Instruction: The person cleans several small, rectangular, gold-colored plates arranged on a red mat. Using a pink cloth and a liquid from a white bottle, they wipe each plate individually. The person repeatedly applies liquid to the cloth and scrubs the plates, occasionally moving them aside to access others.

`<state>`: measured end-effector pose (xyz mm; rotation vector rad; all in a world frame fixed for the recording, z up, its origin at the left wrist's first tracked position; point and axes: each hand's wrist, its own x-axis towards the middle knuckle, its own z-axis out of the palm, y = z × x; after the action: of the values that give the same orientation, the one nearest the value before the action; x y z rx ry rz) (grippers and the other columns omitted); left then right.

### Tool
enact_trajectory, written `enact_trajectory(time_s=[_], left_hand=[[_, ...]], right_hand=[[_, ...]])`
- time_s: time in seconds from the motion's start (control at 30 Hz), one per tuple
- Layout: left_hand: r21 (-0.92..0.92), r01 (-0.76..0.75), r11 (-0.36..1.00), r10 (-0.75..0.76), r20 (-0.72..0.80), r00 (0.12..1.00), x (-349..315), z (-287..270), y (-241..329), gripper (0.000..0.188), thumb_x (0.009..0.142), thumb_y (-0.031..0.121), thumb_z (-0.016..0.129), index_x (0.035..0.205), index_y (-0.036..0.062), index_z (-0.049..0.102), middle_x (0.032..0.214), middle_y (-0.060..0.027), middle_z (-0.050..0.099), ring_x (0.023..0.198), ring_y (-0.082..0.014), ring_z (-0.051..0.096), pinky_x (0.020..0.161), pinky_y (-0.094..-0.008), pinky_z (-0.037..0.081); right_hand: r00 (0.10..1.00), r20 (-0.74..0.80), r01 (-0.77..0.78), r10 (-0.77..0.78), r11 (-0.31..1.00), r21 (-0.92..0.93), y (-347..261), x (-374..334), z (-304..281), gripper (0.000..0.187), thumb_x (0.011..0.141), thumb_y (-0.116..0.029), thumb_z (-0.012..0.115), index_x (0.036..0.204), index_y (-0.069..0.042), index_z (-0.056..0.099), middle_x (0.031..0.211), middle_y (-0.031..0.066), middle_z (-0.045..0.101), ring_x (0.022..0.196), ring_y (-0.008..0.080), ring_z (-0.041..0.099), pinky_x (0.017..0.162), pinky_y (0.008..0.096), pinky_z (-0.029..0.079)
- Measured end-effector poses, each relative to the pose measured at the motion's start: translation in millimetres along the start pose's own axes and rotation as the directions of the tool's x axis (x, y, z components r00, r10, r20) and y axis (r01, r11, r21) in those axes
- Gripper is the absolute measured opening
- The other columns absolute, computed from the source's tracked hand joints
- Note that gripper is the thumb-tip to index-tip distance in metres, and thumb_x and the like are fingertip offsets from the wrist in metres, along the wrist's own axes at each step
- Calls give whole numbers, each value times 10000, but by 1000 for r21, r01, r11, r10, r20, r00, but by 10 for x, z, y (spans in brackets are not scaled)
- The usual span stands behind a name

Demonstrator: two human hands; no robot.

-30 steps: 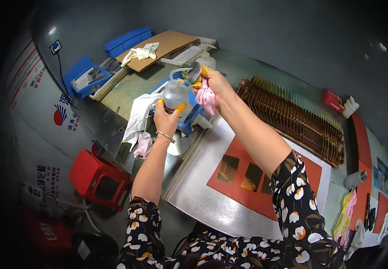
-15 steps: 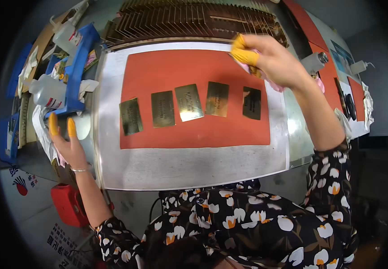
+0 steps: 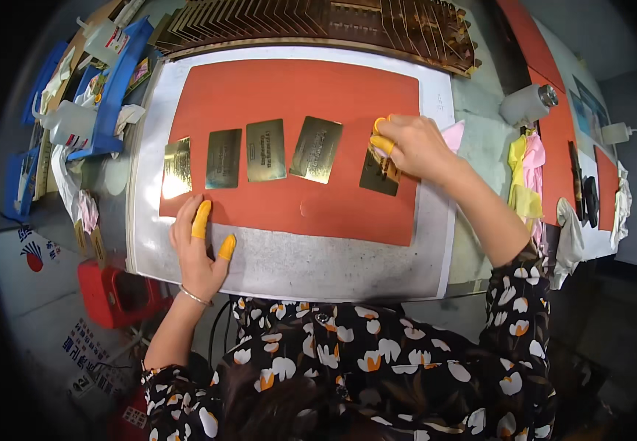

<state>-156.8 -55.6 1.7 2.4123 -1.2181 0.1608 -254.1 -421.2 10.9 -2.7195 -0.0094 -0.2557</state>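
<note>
Several shiny gold-coloured metal plates with dark lettering lie in a row on an orange-red mat (image 3: 296, 213). My right hand (image 3: 417, 147) is closed around a pink cloth (image 3: 453, 136), with yellow finger cots on its fingertips. It covers the upper part of the rightmost plate (image 3: 379, 176); whether cloth touches metal there is hidden under the fingers. At the mat's lower left edge, my left hand (image 3: 201, 246) rests open, two fingers in yellow cots. Just above it is the leftmost plate (image 3: 177, 167), with another plate (image 3: 223, 158) beside that one.
A rack of upright metal plates (image 3: 259, 26) stands along the far side. On the left are a blue tray (image 3: 116, 95) and white bottles (image 3: 68, 123). A metal-topped bottle (image 3: 528, 104) and hanging pink and yellow cloths (image 3: 528, 173) are on the right. A red stool (image 3: 105, 294) stands below left.
My left hand has moved right, from beside the blue tray to the mat's lower edge. My right hand has come down from above the mat onto the rightmost plate. The view has shifted slightly.
</note>
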Motion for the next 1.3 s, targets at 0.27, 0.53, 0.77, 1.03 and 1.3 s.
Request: enact_trajectory(time_s=[0.27, 0.53, 0.77, 1.03, 1.3], left_hand=[[-5, -10, 1000, 10, -46, 999, 20, 2, -38, 544, 759, 126, 631, 1252, -6, 443, 1315, -172, 422, 1212, -339, 387, 994, -431, 252], [-75, -7, 997, 2, -69, 998, -28, -9, -44, 513, 770, 107, 614, 1247, 4, 457, 1312, -172, 419, 1204, -355, 382, 1015, -436, 243], [-102, -23, 995, 16, -66, 998, -14, -5, -63, 524, 752, 98, 621, 1244, 14, 463, 1315, -169, 419, 1212, -349, 378, 1022, -438, 235], [-131, -57, 990, 49, -59, 997, -11, -15, -35, 533, 713, 77, 641, 1216, 11, 478, 1288, -160, 449, 1187, -343, 413, 1014, -444, 255], [-269, -167, 949, 196, 85, 977, 272, -20, 219, 534, 691, 120, 688, 1182, 21, 505, 1263, -129, 469, 1154, -322, 422, 955, -418, 322]], right_hand=[[989, 107, 106, -99, 993, -57, 95, 42, -84, 112, 725, -161, 627, 766, -80, 562, 696, 102, 587, 674, 298, 594, 556, 413, 453], [989, 110, 104, -99, 994, -40, 112, -198, -96, 86, 746, -130, 594, 743, -62, 543, 669, 98, 577, 632, 300, 580, 553, 414, 455], [998, 45, 53, -51, 997, -47, 112, -234, -96, 73, 709, -93, 592, 771, -73, 558, 677, 86, 577, 660, 295, 587, 572, 417, 463], [974, 35, 220, -225, 971, 97, -139, -366, 43, 62, 695, -92, 607, 707, -65, 553, 629, 111, 537, 621, 307, 561, 526, 420, 443], [992, 16, 126, -126, 991, 36, -553, 143, 87, 97, 767, -134, 598, 756, -55, 543, 658, 107, 562, 618, 317, 552, 505, 423, 423]])
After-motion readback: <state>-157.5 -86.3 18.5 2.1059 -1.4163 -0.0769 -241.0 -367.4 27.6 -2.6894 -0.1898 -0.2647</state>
